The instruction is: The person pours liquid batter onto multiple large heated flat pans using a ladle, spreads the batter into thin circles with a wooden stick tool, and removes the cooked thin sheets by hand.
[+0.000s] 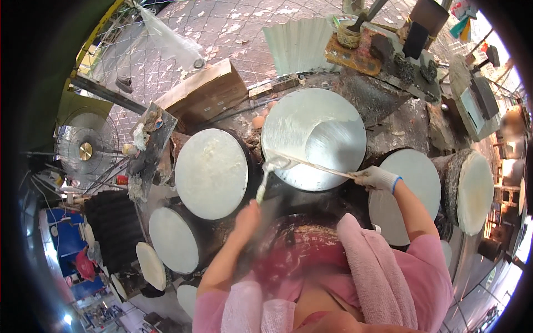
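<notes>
A large round metal griddle (337,145) lies in front of me, its left and upper parts coated with pale batter (291,120) and its lower right part bare and shiny. My right hand (372,178), in a white knit glove, grips a long thin stick (318,166) that reaches left over the griddle. My bare left hand (249,214) holds a batter-smeared tool by its pale handle (261,193). The whitish, coated ends of both tools meet at the griddle's lower left edge; their exact shape there is unclear.
Several pale round discs stand around me, among them one at left (211,174) and one at right (404,195). A cardboard box (204,98) and a wire fence lie beyond. A fan (86,150) stands far left; a jar (348,35) with a brush sits upper right.
</notes>
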Available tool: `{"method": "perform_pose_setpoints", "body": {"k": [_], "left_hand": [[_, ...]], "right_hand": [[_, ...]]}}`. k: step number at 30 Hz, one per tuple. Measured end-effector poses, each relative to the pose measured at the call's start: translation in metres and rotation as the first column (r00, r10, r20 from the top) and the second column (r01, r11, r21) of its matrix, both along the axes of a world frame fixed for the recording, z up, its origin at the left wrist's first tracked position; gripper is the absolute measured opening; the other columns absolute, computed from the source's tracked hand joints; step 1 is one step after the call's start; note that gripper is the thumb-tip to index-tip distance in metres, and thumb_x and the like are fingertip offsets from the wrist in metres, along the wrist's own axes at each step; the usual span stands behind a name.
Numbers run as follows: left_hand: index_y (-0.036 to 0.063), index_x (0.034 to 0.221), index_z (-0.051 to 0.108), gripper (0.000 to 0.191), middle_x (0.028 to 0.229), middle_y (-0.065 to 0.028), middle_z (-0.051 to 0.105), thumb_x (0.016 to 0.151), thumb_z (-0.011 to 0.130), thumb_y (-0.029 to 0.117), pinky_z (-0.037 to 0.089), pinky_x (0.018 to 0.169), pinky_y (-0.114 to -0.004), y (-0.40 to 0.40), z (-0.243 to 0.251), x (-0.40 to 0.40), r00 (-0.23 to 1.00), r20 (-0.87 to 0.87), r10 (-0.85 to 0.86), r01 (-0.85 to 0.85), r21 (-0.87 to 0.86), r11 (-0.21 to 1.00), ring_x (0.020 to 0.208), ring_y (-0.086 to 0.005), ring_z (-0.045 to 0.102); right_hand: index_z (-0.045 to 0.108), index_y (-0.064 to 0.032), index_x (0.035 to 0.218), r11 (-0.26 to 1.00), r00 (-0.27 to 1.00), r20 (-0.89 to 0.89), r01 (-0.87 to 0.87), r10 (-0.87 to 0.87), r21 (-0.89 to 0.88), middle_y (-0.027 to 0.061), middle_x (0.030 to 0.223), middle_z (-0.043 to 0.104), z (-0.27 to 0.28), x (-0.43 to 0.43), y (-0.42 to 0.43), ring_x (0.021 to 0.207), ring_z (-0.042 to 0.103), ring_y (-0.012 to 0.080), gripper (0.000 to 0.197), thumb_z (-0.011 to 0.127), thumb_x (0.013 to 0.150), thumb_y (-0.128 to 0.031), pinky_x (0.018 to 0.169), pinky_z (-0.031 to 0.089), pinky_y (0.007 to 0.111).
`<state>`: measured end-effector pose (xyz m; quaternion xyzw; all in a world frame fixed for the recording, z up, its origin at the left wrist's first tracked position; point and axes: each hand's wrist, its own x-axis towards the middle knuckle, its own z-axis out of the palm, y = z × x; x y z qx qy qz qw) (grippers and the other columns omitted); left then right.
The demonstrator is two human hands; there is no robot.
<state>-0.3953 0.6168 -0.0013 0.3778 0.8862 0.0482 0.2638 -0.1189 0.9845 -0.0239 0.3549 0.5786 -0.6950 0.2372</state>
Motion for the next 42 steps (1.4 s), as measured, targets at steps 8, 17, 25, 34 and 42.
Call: {"method": "perform_pose_setpoints", "body": {"k": [8, 17, 25, 34, 42], "left_hand": [[0.0055, 0.105, 0.053, 0.019, 0.068, -0.0200, 0.059, 0.091, 0.055, 0.019, 0.046, 0.057, -0.043, -0.020, 0.003, -0.008, 0.920, 0.353, -0.171, 0.057, 0.311, 0.949, 0.061, -0.0362, 0.059], [-0.0003, 0.107, 0.055, 0.018, 0.061, 0.0052, 0.046, 0.095, 0.052, 0.013, 0.030, 0.044, -0.020, -0.056, 0.019, -0.086, 0.864, 0.503, 0.007, -0.377, 0.638, 0.671, 0.049, -0.0017, 0.038], [-0.0011, 0.104, 0.056, 0.020, 0.064, 0.0016, 0.049, 0.094, 0.052, 0.015, 0.036, 0.048, -0.021, -0.107, 0.027, -0.076, 0.717, 0.684, 0.134, -0.562, 0.454, 0.691, 0.054, -0.0038, 0.044], [0.0016, 0.109, 0.049, 0.018, 0.055, 0.0050, 0.038, 0.097, 0.048, 0.015, 0.024, 0.035, -0.021, -0.088, 0.027, -0.031, 0.721, 0.676, 0.148, -0.585, 0.481, 0.653, 0.038, -0.0036, 0.031], [0.0015, 0.110, 0.052, 0.018, 0.063, 0.0035, 0.045, 0.095, 0.050, 0.012, 0.028, 0.040, -0.019, -0.055, 0.060, 0.028, 0.614, 0.741, 0.273, -0.727, 0.396, 0.561, 0.045, -0.0023, 0.036]], "right_hand": [[0.056, -0.0089, 0.116, 0.601, 0.686, -0.040, 0.607, -0.727, -0.520, -0.0033, 0.071, 0.053, -0.021, 0.010, -0.167, 0.050, 0.042, 0.0050, 0.033, 0.061, 0.090, -0.028, 0.043, 0.033, 0.020], [0.061, -0.0074, 0.106, 0.635, 0.723, -0.159, 0.674, -0.673, 0.377, 0.0150, 0.083, 0.065, -0.066, -0.211, -0.271, 0.074, 0.061, 0.0288, 0.035, 0.051, 0.093, -0.039, 0.068, 0.047, 0.036], [0.061, -0.0044, 0.096, 0.413, 0.469, 0.027, 0.747, -0.883, 0.521, 0.0113, 0.067, 0.064, -0.018, -0.142, -0.254, 0.064, 0.063, 0.0285, 0.047, 0.045, 0.093, -0.048, 0.064, 0.049, 0.042], [0.055, -0.0056, 0.102, 0.488, 0.810, 0.049, 0.302, -0.584, 0.819, 0.0249, 0.089, 0.064, -0.023, -0.084, -0.227, 0.088, 0.060, 0.0436, 0.039, 0.042, 0.095, -0.042, 0.075, 0.047, 0.051], [0.055, -0.0053, 0.106, 0.738, 0.972, 0.174, 0.001, -0.160, 0.675, 0.0238, 0.097, 0.064, -0.020, -0.043, -0.209, 0.096, 0.060, 0.0414, 0.047, 0.040, 0.093, -0.048, 0.084, 0.045, 0.049]]}}
